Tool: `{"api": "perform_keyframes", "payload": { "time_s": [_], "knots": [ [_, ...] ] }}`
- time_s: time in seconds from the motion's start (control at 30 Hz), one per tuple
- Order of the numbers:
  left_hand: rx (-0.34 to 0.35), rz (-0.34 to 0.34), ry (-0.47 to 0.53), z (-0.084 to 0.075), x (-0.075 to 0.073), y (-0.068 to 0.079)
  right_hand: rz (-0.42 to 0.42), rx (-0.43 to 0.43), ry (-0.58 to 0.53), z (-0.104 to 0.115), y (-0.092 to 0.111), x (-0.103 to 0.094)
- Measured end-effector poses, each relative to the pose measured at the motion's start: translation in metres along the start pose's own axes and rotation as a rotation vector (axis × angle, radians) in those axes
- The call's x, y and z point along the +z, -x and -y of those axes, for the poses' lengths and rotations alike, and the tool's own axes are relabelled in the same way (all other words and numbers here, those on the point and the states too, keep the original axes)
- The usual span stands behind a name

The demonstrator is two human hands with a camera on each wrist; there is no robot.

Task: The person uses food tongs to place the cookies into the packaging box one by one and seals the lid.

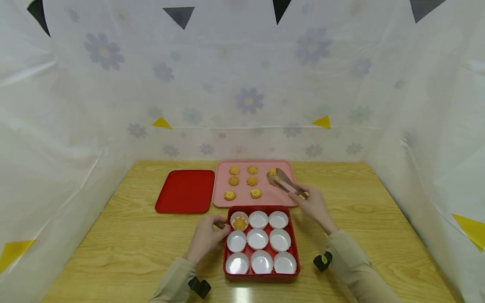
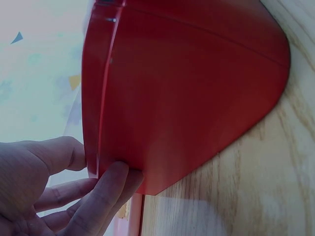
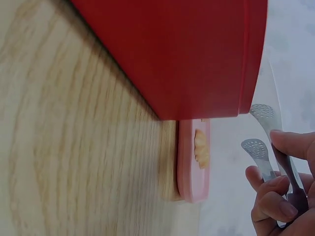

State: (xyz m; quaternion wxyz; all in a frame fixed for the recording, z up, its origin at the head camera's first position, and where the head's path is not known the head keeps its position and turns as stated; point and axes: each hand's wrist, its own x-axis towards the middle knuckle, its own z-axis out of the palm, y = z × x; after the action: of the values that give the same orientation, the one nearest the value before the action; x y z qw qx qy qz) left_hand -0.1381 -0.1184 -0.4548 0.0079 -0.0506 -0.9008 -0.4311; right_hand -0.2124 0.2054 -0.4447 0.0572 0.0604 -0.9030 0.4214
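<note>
My right hand (image 1: 313,206) holds metal tongs (image 1: 289,182) over the right side of the pink tray (image 1: 276,198). The perforated tips of the tongs stand apart, above a piped cookie (image 1: 272,171) at the tray's right. Just in front of that tray is a red box (image 1: 262,278) with several white paper cups (image 1: 257,238) in rows. One cookie (image 1: 239,223) sits in the back left cup. At the box's left wall near the back corner, my left hand (image 1: 207,236) grips, thumb at the rim and fingers against the outer side (image 2: 197,98).
Several more piped cookies (image 1: 251,181) lie spaced out on the pink tray. A flat red tray (image 1: 185,191) rests on the wooden table (image 1: 125,240) to its left. White sheeting with flowers (image 1: 250,101) encloses the back and sides.
</note>
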Motion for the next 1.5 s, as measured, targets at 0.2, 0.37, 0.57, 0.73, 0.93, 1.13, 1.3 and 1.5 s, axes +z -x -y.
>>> {"api": "perform_keyframes", "payload": {
  "time_s": [0.2, 0.37, 0.57, 0.73, 0.93, 1.13, 1.3, 1.5],
  "knots": [
    [-0.003, 0.000, 0.010, 0.000, 0.000, 0.000, 0.018, 0.020, 0.075, -0.005, -0.007, -0.001],
    [0.003, -0.001, 0.012, 0.001, 0.000, 0.000, 0.055, 0.042, 0.150, -0.010, -0.012, 0.000],
    [0.010, -0.002, 0.010, 0.002, 0.000, -0.001, 0.098, 0.061, 0.177, -0.013, -0.018, 0.001],
    [0.012, -0.001, 0.006, 0.002, 0.000, -0.001, 0.118, 0.081, 0.168, -0.015, -0.024, 0.003],
    [0.018, 0.001, 0.002, 0.003, 0.000, -0.001, 0.158, 0.021, 0.204, -0.022, -0.037, -0.001],
    [0.007, 0.006, -0.003, 0.003, 0.001, -0.002, 0.237, -0.053, 0.271, -0.027, -0.055, -0.016],
    [0.002, 0.007, 0.002, 0.002, 0.000, -0.001, 0.298, -0.104, 0.307, -0.030, -0.067, -0.023],
    [0.008, 0.005, 0.007, 0.001, 0.000, 0.000, 0.359, -0.124, 0.331, -0.032, -0.077, -0.025]
  ]
}}
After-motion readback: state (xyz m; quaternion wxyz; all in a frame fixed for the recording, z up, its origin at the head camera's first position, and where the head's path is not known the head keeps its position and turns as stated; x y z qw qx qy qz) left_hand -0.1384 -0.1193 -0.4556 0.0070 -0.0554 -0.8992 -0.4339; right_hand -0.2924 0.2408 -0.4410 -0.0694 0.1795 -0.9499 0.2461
